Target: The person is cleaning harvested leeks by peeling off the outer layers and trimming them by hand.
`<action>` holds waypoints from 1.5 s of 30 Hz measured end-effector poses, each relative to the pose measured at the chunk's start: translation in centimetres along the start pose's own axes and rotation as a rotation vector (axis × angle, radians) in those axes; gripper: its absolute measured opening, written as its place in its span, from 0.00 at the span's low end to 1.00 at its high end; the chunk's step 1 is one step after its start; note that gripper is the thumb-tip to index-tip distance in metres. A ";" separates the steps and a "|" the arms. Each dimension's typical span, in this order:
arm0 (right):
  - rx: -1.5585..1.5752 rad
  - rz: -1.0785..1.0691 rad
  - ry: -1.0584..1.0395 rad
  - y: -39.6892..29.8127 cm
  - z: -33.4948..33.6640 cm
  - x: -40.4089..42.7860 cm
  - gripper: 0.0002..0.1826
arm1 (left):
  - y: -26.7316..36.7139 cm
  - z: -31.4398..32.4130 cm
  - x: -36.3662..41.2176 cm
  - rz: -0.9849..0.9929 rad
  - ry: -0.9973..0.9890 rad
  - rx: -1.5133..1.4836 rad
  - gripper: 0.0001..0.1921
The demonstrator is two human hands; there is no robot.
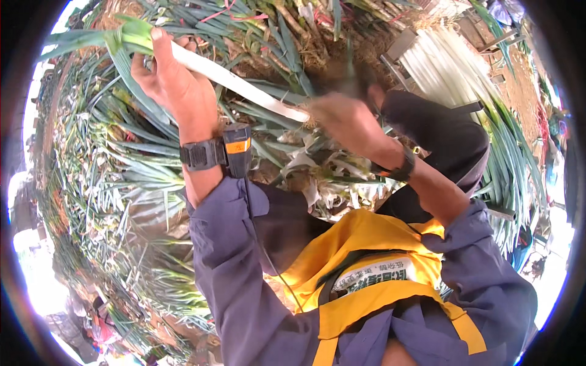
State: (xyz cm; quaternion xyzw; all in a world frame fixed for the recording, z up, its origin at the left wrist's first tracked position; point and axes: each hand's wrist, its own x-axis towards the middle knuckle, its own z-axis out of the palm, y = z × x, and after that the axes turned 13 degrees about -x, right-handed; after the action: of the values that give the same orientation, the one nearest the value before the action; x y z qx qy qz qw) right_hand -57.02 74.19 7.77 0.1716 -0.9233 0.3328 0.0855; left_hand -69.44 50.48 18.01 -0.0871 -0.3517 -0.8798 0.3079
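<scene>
My left hand (178, 84) is closed around a long Welsh onion (242, 87) where its white shaft turns green, the thumb lying along the stalk. The stalk slants down to the right, and its green leaves stick out past my fingers to the left. At its lower right tip is a small tuft of roots (312, 120). Beside that root end is my right hand (345, 121), blurred by motion. Its fingers are partly hidden, and I cannot make out whether they hold anything. Loose peelings and leaves (329, 183) lie below both hands.
Cleaned white Welsh onions (444, 68) are stacked at right in a metal-barred rack (393, 68). Unpeeled onions with soil on their roots (293, 27) lie ahead, some tied with pink string. Leaf scraps (91, 169) cover the ground at left. My bent knee (467, 142) sits beside the rack.
</scene>
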 end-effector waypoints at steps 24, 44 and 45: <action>-0.194 -0.176 0.216 -6.8 3.8 7.7 0.14 | -1.4 -0.4 -1.1 -0.060 0.090 0.063 0.25; 0.761 0.762 0.310 4.1 -2.7 2.9 0.13 | 2.2 -2.5 3.7 -0.490 -0.406 -0.398 0.28; 0.755 0.800 0.353 5.9 -2.8 2.1 0.12 | 2.2 -2.6 4.0 -0.509 -0.414 -0.421 0.28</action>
State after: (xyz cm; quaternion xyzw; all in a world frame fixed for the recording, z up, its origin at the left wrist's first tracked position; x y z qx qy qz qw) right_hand -61.04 79.66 7.03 -0.2302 -0.7054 0.6693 0.0386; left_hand -71.13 45.50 18.82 -0.2339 -0.2283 -0.9448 -0.0221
